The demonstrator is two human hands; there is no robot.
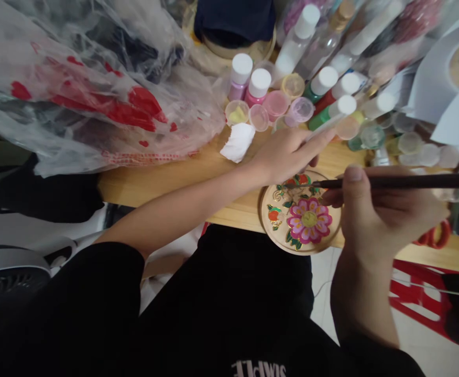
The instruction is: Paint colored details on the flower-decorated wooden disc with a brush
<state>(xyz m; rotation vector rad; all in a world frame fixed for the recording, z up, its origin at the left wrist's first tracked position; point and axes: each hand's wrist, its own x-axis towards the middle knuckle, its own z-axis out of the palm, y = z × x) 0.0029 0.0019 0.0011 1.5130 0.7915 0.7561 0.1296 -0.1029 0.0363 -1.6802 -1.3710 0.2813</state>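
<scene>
In my right hand (382, 209) is a thin brush (410, 182) with a dark handle, gripped between thumb and fingers. Its tip points left, over the upper part of a round wooden plaque (268, 230). A pink flower (309, 220) with a yellow centre, green leaves and orange-red motifs outlined in gold decorate the plaque. Above its top edge lies my left hand (286, 152), index finger stretched towards the small cups; its other fingers are partly hidden. A pale, blurred strip (324, 127) runs alongside that index finger; whether the hand touches it, I cannot tell.
White-capped paint bottles (260, 84) and small paint cups (276, 103) crowd the table's back. A crumpled white paper (238, 142) lies left of them. A plastic bag (135, 104) with red hearts covers the left side. Red-handled scissors (438, 234) lie at right. The wooden table edge (135, 191) faces me.
</scene>
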